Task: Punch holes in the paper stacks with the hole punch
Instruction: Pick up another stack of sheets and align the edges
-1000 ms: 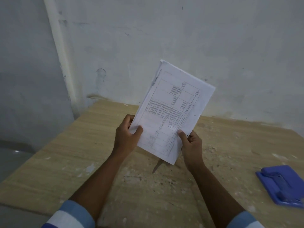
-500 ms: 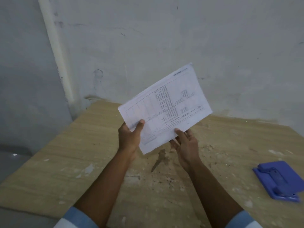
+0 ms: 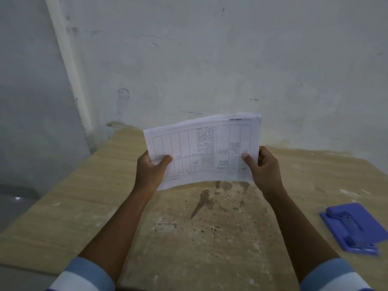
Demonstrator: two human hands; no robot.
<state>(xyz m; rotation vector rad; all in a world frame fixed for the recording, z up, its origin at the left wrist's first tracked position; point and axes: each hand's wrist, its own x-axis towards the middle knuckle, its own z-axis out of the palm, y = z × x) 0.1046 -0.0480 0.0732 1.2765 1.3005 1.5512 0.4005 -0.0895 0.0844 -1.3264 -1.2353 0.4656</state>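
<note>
**Only two pinching hands keep a bowed stack of paper off the table**

Seen from above the person's forearms: a paper stack (image 3: 205,148) sits at the centre of the frame, held in the air above a stained wooden table (image 3: 84,196), printed table facing the viewer. The left hand (image 3: 150,171) grips the stack's left edge, thumb on top and fingers behind. The right hand (image 3: 264,171) grips the right edge the same way. Between them the lower edge arches upward. A blue hole punch (image 3: 354,227) lies flat on the table at the lower right of the frame, well apart from the paper and both hands.

The risks, as I judge them:

- The sheets may slide against each other, because the stack is bowed and is not squared against anything. The holes would then land unevenly from page to page.
- Reaching for the punch means one hand must let go. A one-sided grip could let the free end droop or fan open.
- The stack looks fairly thick at its upper right corner, so it may not seat fully in the punch's slot.
- The table looks gritty and could dirty the bottom sheet.
</note>
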